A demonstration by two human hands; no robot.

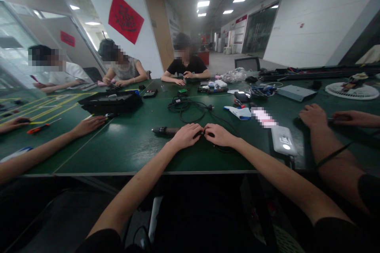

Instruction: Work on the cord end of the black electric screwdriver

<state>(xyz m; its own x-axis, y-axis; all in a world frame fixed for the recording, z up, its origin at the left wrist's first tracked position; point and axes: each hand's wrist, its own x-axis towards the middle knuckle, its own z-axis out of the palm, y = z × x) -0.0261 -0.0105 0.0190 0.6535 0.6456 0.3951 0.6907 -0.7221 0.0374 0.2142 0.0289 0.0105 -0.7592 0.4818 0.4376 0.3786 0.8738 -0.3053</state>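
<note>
What looks like an electric screwdriver points left, low over the green table, its dark tip at the far end. My left hand is closed around its rear part. My right hand meets it at that end, fingers pinched on a small dark part that looks like a cable end; the fingers hide most of it. Beneath my right hand a bit of dark cable shows. Beyond both hands lies a coiled black cable with a plug.
A white power bank-like box lies to the right, near a blue-white packet. A black tray stands at left. Co-workers' hands rest at the left and right. Several people sit across the table.
</note>
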